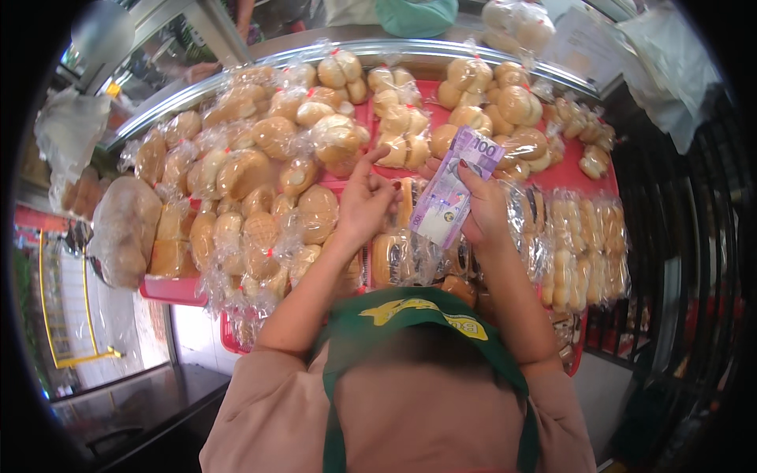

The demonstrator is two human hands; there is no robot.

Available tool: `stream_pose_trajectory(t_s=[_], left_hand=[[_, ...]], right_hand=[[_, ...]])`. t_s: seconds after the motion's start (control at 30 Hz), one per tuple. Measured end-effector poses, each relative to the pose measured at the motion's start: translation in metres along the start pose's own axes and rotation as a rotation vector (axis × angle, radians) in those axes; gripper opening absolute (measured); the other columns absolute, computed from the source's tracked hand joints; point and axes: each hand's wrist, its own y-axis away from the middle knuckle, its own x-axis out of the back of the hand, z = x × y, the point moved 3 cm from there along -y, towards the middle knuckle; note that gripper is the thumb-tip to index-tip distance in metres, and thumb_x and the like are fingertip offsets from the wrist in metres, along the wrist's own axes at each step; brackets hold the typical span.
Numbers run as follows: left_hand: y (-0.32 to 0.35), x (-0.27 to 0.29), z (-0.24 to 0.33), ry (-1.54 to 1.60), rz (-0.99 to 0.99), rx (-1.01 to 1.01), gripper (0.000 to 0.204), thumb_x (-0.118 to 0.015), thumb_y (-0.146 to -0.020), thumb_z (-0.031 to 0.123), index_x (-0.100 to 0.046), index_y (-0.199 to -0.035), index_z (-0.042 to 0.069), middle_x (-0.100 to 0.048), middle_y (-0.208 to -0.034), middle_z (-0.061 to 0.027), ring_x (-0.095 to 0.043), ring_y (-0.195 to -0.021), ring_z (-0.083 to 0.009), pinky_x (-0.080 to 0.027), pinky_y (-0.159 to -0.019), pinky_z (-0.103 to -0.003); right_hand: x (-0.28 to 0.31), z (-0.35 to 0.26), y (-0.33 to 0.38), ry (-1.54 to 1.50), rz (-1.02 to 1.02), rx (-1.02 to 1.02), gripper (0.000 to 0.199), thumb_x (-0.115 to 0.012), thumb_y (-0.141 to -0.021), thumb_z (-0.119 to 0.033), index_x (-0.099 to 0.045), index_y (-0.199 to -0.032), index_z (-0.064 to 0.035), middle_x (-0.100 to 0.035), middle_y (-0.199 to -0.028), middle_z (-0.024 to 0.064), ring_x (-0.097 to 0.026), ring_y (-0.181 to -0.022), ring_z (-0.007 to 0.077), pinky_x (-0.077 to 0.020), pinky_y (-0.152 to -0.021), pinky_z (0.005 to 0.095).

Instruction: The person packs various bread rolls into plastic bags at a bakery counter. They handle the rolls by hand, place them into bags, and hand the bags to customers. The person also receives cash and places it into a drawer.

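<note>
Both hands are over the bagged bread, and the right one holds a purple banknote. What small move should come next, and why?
Probably bring the left hand onto the purple banknote: only the right hand pinches it, and the left hovers open just beside it, index finger raised, above the bagged buns.

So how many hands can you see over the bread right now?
2: the left hand points a finger over the bagged buns; the right hand holds a purple banknote. Others may be hidden.

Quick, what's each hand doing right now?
Left hand: holding nothing, index finger raised over the bagged buns.
Right hand: closed on a purple banknote.
</note>
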Motion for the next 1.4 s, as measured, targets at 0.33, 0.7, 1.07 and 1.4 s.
stream_pose_trajectory(t_s=[0.33,0.7,1.07,1.4], left_hand=[[0.005,-0.047,0.004,-0.168,-0.093,-0.176,0.025,-0.067,-0.084,-0.007,-0.063,-0.106,0.004,-0.061,-0.091,0.0017,-0.055,-0.080,-0.0051,-0.047,-0.073,-0.020],[0.005,-0.061,-0.004,-0.328,-0.149,-0.072,0.025,-0.071,-0.085,0.000,-0.070,-0.110,0.002,-0.069,-0.089,-0.0037,-0.062,-0.082,-0.0060,-0.050,-0.073,-0.021],[0.000,-0.049,0.028,-0.563,-0.476,-0.285,0.013,-0.073,-0.080,0.001,-0.073,-0.093,0.002,-0.070,-0.097,-0.0068,-0.064,-0.094,-0.0139,-0.051,-0.087,-0.032],[-0.004,-0.061,0.023,-0.290,-0.221,-0.182,0.020,-0.073,-0.080,0.002,-0.073,-0.099,0.008,-0.070,-0.094,-0.0059,-0.065,-0.089,-0.0154,-0.051,-0.080,-0.030]], right_hand=[[-0.005,-0.002,0.040,-0.015,0.084,0.143,0.020,-0.065,-0.089,0.000,-0.064,-0.109,-0.0013,-0.070,-0.100,0.0080,-0.069,-0.085,0.0171,-0.0569,-0.074,0.0319],[0.031,-0.009,0.076,0.273,0.388,0.177,0.003,-0.064,-0.088,0.000,-0.065,-0.091,0.0006,-0.067,-0.085,0.0045,-0.064,-0.071,0.0107,-0.0530,-0.065,0.0247],[0.032,-0.029,0.079,0.622,0.337,0.361,0.004,-0.068,-0.087,0.001,-0.068,-0.090,0.0017,-0.065,-0.078,0.0001,-0.053,-0.064,0.0030,-0.0398,-0.057,0.0196],[-0.003,-0.039,0.092,0.433,0.256,0.398,0.033,-0.065,-0.087,0.004,-0.053,-0.118,0.0003,-0.068,-0.094,0.0075,-0.063,-0.084,0.0107,-0.0483,-0.074,0.0214]])
